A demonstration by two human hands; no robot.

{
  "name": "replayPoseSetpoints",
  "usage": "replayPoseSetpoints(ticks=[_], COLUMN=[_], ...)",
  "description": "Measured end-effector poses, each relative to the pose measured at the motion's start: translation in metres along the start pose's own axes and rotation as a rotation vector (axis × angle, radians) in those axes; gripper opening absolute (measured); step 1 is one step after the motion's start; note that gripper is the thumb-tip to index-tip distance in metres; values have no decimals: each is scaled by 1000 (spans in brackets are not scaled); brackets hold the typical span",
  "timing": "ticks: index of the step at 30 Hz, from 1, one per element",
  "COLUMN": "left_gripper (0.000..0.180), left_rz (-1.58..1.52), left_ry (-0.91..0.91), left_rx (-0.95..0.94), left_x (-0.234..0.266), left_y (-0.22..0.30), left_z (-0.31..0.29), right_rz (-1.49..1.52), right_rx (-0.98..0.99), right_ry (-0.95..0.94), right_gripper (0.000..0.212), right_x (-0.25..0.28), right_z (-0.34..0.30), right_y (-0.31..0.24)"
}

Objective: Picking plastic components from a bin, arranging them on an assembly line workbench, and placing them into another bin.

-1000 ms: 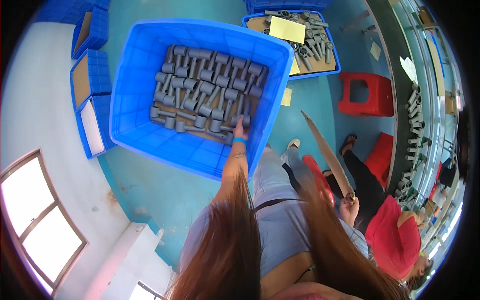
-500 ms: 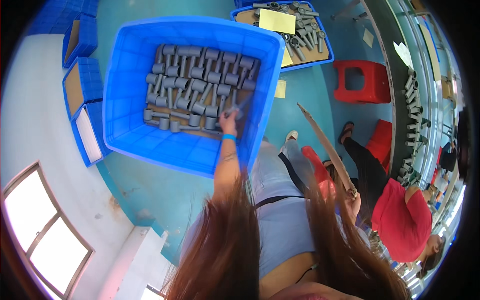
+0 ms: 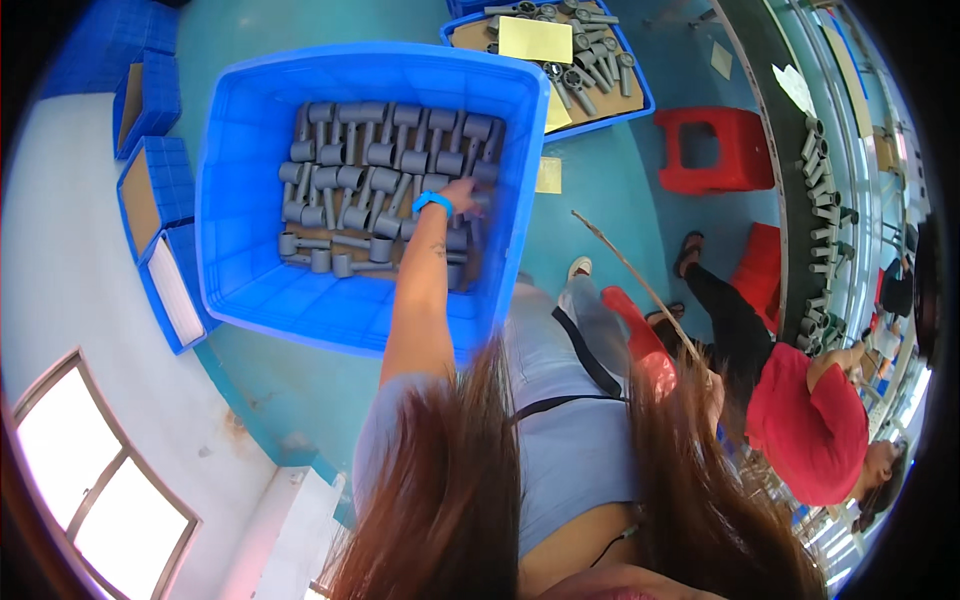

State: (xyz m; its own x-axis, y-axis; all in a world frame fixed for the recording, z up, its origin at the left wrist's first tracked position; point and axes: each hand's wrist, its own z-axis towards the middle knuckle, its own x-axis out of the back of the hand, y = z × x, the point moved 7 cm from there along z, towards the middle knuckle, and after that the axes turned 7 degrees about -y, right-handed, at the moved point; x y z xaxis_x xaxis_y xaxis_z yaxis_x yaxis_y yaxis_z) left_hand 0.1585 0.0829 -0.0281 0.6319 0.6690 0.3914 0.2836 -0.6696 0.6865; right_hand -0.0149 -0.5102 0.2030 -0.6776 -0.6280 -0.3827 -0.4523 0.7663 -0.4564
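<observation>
My left hand [image 3: 462, 196], with a blue wristband [image 3: 432, 202], reaches into a large blue plastic bin [image 3: 280, 305] near its right wall. Its fingers are smeared by motion over the grey parts there, so whether they grip one is unclear. Rows of grey parts [image 3: 384, 180], each a short cylinder head on a stem, lie on a brown cardboard layer in the bin. On the right, partly behind hair, my right hand [image 3: 713, 398] is closed on a thin brown cardboard sheet [image 3: 640, 277], seen nearly edge-on.
Behind the bin to the right, a blue tray [image 3: 600, 126] holds more grey parts and yellow paper [image 3: 535, 40]. A red stool [image 3: 728, 150] stands beside a workbench lined with parts. A co-worker in a red shirt [image 3: 808, 425] is at the right. Blue crates [image 3: 160, 180] line the left wall.
My left hand has moved farther into the bin, away from me, along the right side. The cardboard sheet in my right hand has turned more edge-on and dipped slightly.
</observation>
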Motion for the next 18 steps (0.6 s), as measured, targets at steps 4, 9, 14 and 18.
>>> replayPoseSetpoints(ticks=[4,9,14,18], left_gripper=[66,52,38,42], left_rz=[57,382,329,220], left_ry=[-207,-205,449,408], left_rx=[70,201,187,395], left_x=[-27,-47,-54,-70], left_y=[-18,-37,-40,-39], left_z=[37,46,20,5], right_rz=[-194,-224,-245,-170], right_rx=[1,42,84,78], right_ry=[-79,-23,12,-6], right_gripper=[9,12,15,16], right_x=[33,26,3,-26], right_z=[14,3,-7,-13], right_y=[-11,-14,-4,2])
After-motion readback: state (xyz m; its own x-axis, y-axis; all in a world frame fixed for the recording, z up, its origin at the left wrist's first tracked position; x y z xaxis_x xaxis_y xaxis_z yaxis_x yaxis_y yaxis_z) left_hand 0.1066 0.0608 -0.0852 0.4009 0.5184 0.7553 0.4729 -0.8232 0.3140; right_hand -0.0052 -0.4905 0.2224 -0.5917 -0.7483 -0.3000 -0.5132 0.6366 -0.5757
